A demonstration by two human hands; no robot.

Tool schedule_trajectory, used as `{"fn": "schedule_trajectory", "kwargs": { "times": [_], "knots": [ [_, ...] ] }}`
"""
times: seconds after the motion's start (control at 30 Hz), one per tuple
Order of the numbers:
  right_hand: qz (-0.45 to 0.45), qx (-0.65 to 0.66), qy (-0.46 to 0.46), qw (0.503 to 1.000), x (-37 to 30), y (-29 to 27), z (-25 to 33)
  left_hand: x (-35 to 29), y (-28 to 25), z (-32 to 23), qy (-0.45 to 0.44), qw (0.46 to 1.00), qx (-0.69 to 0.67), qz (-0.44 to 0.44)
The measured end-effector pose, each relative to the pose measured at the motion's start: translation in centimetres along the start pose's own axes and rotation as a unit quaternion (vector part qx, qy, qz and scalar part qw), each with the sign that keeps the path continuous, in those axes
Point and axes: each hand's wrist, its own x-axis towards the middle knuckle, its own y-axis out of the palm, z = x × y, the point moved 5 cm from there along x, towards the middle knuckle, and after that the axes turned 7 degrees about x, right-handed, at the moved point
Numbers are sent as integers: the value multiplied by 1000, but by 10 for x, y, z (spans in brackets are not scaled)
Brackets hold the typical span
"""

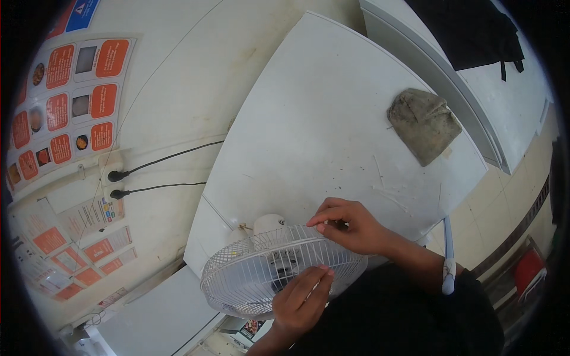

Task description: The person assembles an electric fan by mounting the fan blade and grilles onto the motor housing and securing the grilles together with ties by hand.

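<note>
A white fan with a round wire guard (237, 261) stands tilted at the near edge of the white table, its blades partly visible through the wires. A white rounded motor housing (269, 224) shows behind the guard. My right hand (353, 228) is at the guard's upper rim, thumb and forefinger pinched on the wire edge. Lower down, my left hand (301, 301) is against the front of the guard, its fingers pressed together with the tips at the wires. The palm side of that hand is hidden.
A crumpled grey-brown cloth (424, 124) lies on the white table (320, 101), near small dark crumbs. Two black plugs (119, 176) with cords sit in wall sockets at left. Black fabric (475, 35) lies on another white surface. A red seat (528, 270) stands at right.
</note>
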Motion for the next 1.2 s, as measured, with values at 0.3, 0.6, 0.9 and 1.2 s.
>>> {"fn": "schedule_trajectory", "kwargs": {
  "times": [0.3, 0.6, 0.9, 1.2],
  "knots": [
    [11, 41, -21, 999, 9, 0, -8, 0, -5, -5, 12, 996, 82, 24],
    [36, 40, -24, 998, 15, 5, -7, -8, -1, 0, -12, 986, 165, -12],
    [42, -20, -21, 999, 22, 6, -10, -9, 2, 2, -15, 987, 161, 7],
    [54, -12, -2, 998, 27, 2, -4, -11, 3, 4, -18, 986, 166, 4]
  ]
}}
